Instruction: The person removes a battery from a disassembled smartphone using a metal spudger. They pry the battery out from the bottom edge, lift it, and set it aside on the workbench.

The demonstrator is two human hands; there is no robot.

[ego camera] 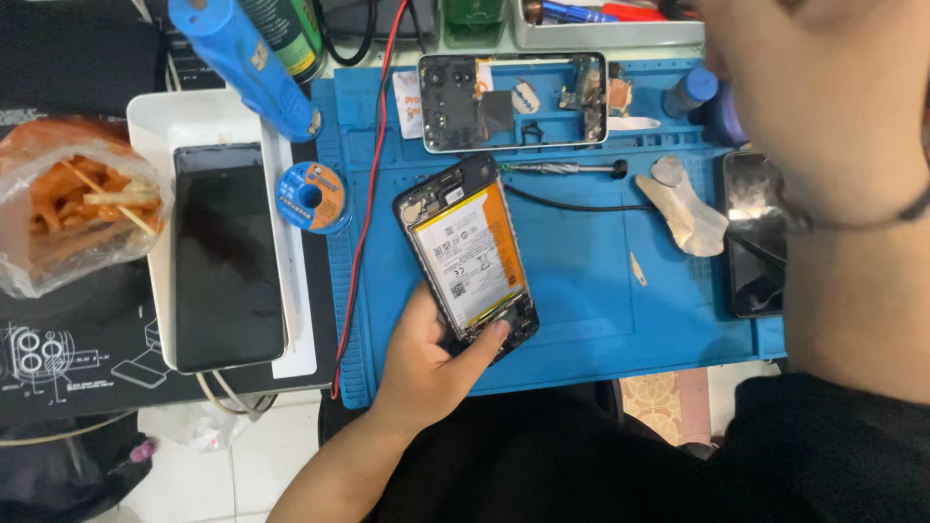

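Pale tiled floor (242,465) below workbench

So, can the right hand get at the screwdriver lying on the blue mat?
Probably yes. The right hand is raised near the camera and looks empty; the screwdriver lies uncovered on the mat, above the opened phone held by the left hand.

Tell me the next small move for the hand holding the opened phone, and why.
Probably lower the opened phone flat onto the blue repair mat. The left hand alone holds it by its bottom end, thumb on the lower edge, with battery exposed. The right hand is raised near the camera, holding nothing visible. A screwdriver lies just above it.
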